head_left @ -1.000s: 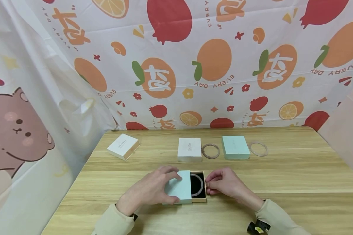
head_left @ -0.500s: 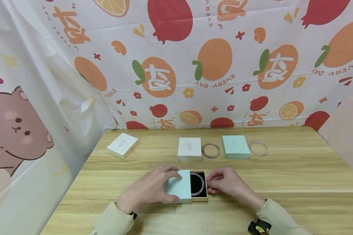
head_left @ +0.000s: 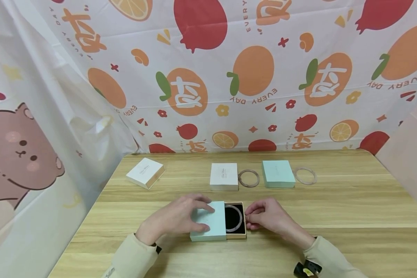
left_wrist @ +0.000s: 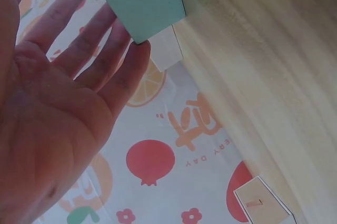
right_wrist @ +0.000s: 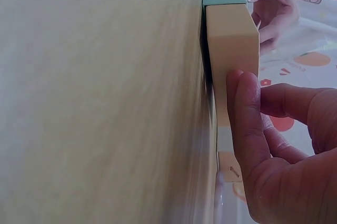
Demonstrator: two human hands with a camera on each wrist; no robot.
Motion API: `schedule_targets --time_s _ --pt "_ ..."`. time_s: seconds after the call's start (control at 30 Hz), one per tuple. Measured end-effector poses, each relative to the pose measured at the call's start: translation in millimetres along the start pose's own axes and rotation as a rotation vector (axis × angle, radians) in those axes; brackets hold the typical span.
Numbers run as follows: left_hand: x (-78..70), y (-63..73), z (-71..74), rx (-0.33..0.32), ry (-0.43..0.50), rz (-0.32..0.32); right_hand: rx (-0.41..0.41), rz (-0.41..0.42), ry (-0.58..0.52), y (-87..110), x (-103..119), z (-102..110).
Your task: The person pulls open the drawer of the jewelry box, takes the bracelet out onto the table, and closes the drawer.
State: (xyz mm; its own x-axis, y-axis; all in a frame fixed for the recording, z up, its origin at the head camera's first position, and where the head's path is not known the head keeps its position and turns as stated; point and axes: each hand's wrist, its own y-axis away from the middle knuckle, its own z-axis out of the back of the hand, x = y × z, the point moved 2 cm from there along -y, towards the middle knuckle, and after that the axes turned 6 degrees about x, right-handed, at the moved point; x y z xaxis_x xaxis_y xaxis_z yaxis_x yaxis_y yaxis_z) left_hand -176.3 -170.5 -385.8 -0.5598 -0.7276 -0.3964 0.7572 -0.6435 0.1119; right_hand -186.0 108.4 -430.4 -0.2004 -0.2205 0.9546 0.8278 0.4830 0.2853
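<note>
A mint sleeve box (head_left: pixel 210 224) lies on the table in the head view, its tan drawer (head_left: pixel 244 233) partly out to the right. Inside, on black lining, sits a pale bangle (head_left: pixel 239 222), its left part hidden under the sleeve. My left hand (head_left: pixel 178 216) rests on the sleeve, thumb and a fingertip on its top; in the left wrist view the fingers look fairly straight. At the drawer's right end, my right hand (head_left: pixel 269 216) pinches with thumb and fingertips. Its fingertips touch the tan end face (right_wrist: pixel 231 40) in the right wrist view; any pull tab there is hidden.
Behind are a tilted white box (head_left: pixel 146 173) at the left, another white box (head_left: pixel 224 176) with a brownish bangle (head_left: pixel 249 186) beside it, and a second mint box (head_left: pixel 278 173) with a clear bangle (head_left: pixel 305 183). A fruit-print cloth (head_left: pixel 253 71) hangs behind the table.
The drawer has slid slightly further right with my right hand, and more of the bangle shows. My left thumb has shifted from the sleeve's near edge onto its top.
</note>
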Motion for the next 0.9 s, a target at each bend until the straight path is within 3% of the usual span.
schedule_targets --time_s 0.53,0.9 --pt "-0.5 0.5 -0.8 -0.019 -0.005 -0.021 -0.004 -0.006 0.006 1.8 -2.6 3.6" --pt "-0.6 1.5 -0.6 0.0 -0.004 0.007 -0.008 -0.002 0.003 2.7 -3.7 7.5"
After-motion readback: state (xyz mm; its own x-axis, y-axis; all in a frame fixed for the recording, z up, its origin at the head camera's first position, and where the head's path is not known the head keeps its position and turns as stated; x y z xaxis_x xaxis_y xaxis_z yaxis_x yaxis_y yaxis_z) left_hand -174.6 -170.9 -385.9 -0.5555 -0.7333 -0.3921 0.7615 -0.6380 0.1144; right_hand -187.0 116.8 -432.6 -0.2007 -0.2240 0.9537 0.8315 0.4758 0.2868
